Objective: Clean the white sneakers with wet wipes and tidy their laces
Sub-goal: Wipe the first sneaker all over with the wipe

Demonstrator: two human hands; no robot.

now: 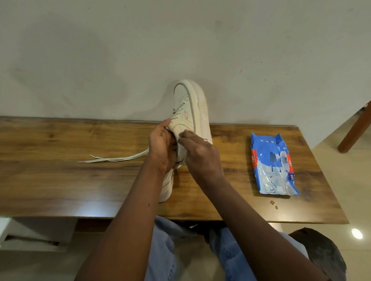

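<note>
On the wooden worktop [53, 177], pushed against a pale wall, you've got everything within reach. Biggest item: one white sneaker [192, 107] tipped up on its heel, toe in the air, sole facing right. A second pale shape [166, 186] lies flat under your left wrist, prob. the other sneaker, but mostly hidden, so can't confirm. Count: 1 sneaker clear, 1 likely.

Next: one blue pack of wet wipes [273, 164], lying flat, well apart to the right, untouched. Looks soft and crinkly; it'll slide on the glossy wood, so pin it w/ one hand when pulling a wipe.

Your left hand [162, 148] is curled around the sneaker's collar and tongue area, fingers closed on it. Your right hand [201, 153] presses fingertips against the side panel near the sole; whether it holds a wipe, can't tell.

Handling: the shoe looks light but stiff in the sole, soft in the upper. Grip the heel or collar, as you do now, not the laces.

Smallest: two lace ends [116, 158] trail loose to the left across the wood, limp, untied. Two tiny crumbs [274, 204] sit near the front edge.
</note>
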